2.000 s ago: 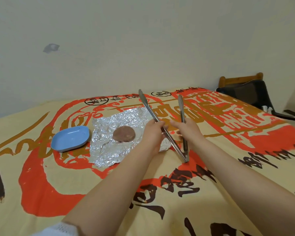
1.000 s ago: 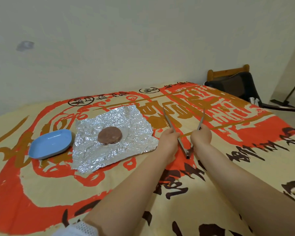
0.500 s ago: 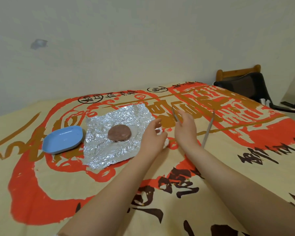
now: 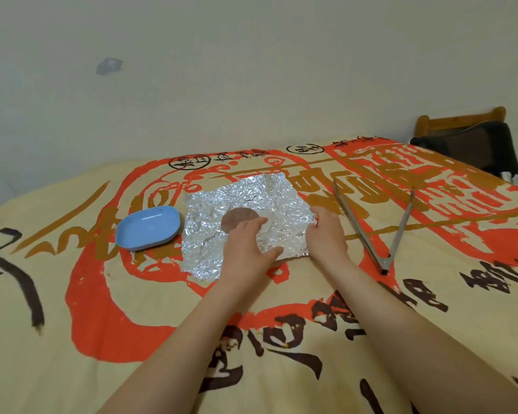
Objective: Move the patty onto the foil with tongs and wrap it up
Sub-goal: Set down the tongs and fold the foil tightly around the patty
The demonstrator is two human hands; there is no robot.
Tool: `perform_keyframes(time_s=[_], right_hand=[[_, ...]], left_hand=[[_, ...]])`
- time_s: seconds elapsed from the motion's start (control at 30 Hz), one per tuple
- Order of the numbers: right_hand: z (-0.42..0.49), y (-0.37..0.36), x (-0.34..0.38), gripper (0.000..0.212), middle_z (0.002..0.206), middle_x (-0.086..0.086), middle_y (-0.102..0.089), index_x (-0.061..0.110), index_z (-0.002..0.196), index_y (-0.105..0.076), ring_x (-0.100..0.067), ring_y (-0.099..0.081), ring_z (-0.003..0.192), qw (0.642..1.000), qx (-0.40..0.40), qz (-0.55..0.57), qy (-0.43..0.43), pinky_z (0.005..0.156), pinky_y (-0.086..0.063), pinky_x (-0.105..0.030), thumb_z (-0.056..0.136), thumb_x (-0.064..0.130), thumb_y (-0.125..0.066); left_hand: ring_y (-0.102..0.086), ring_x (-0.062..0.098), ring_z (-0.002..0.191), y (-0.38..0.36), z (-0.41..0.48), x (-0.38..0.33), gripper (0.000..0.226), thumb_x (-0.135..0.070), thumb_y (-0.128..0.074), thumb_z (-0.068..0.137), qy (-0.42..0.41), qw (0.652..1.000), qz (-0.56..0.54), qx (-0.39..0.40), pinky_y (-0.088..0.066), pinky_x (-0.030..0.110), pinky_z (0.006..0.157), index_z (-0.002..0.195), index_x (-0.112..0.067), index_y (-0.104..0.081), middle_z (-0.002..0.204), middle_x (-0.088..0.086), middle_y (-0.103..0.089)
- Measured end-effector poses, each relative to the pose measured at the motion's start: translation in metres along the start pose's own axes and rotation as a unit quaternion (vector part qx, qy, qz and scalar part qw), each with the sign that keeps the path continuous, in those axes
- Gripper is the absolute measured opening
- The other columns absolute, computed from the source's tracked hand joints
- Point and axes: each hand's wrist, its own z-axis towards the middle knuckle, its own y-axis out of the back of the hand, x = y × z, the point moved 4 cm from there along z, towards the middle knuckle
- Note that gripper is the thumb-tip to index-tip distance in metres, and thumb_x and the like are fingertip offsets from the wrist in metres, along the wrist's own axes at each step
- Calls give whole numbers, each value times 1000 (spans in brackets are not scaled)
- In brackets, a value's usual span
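**A:** From the head camera, how far along is this?

**B:** The first half looks done. The round brown patty lies on the crinkled square sheet of silver foil, near its middle, and the shallow blue oval dish just left of the foil is empty. The long steel tongs lie sprung apart on the counter's cloth, well to the right of the foil, with no hand on them.

**A:** So the tongs are finished with?

**B:** That is my reading: nothing remains to carry. What remains is the whole wrap. The foil lies flat and spread out, with no edge folded over the patty yet.

**A:** And the hands?

**B:** The left hand hovers over the near part of the foil, fingers spread and its grip released, holding nothing; it hides the patty's near edge. The right hand is at the foil's right edge, by the right corner. Its fingers are curled away from the camera, so I cannot tell whether its grip has pinched the edge or merely rests against it.

**A:** What does the surface look like?

**B:** A yellow cloth printed with red and black characters covers the counter. It is smooth under the foil.

**A:** Your estimate, then?

**B:** Roughly halfway: patty placed, tool set down, folding not yet begun.
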Motion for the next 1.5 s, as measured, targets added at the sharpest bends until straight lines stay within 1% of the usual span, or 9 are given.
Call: perform_keyframes(time_s=[0.2,0.37,0.53,0.7,0.87,0.97,1.1,1.27,1.5], right_hand=[[-8,1,-6,44,133,-8,-50,18,130,-52,-20,-53,112,999,-9,31,5,86,-39,-26,90,0,-50],[-8,5,-5,51,125,-5,-52,20,128,-48,-13,-49,98,996,1,90,-14,80,-40,-28,82,2,-58],[-13,7,1,65,121,1,-49,29,132,-40,-15,-55,100,986,-10,157,-45,67,-44,-28,76,8,-64],[-19,11,9,60,114,7,-51,33,133,-37,-21,-61,96,975,-36,213,-58,81,-54,-48,78,22,-58],[-24,14,14,36,105,4,-56,32,116,-43,-15,-67,69,956,-80,281,-39,75,-57,-50,89,55,-37],[-27,12,17,19,90,3,-58,35,92,-47,-13,-63,71,961,-101,259,1,73,-56,-49,91,50,-35],[-31,-1,24,18,85,8,-59,31,85,-55,-5,-55,79,976,-42,182,110,73,-51,-36,95,32,-40],[-33,-17,35,24,109,7,-59,20,108,-63,-5,-51,103,972,29,29,233,91,-43,-25,97,15,-43],[-33,-38,50,33,133,-7,-52,11,127,-58,-22,-44,126,933,103,-120,323,107,-38,-38,97,9,-45]], left_hand=[[-48,11,118,3,-13,7,77,-60,-74,61,18,1000,-15,-9,-42,34,99,129,-36,-47,127,-11,-54],[-42,17,124,3,-14,-4,90,-69,-73,54,-50,992,115,28,-29,35,103,132,-34,-46,133,-6,-50],[-51,20,111,7,-15,-6,53,-38,-75,67,-89,983,158,-2,-35,35,96,115,-26,-57,119,-3,-57],[-58,22,82,15,-17,-8,10,-17,-60,75,-70,991,105,-43,-44,36,72,83,-23,-57,87,-4,-63],[-50,18,62,20,-16,-5,11,-21,-54,80,-33,994,70,-79,-36,33,50,75,-25,-44,68,-6,-52],[-51,16,64,22,-15,-5,14,-23,-55,81,-12,996,37,-86,-32,30,50,77,-29,-43,68,-8,-52],[-61,22,84,27,-12,-3,29,-26,-54,86,6,994,29,-110,-44,32,65,115,-27,-56,96,-1,-68],[-59,24,66,34,-3,10,28,-28,-52,91,46,991,49,-117,-45,36,57,118,-23,-48,72,-1,-60],[-55,23,73,43,16,26,30,-19,-57,91,60,988,58,-129,-44,35,61,120,-16,-48,82,-1,-55]])
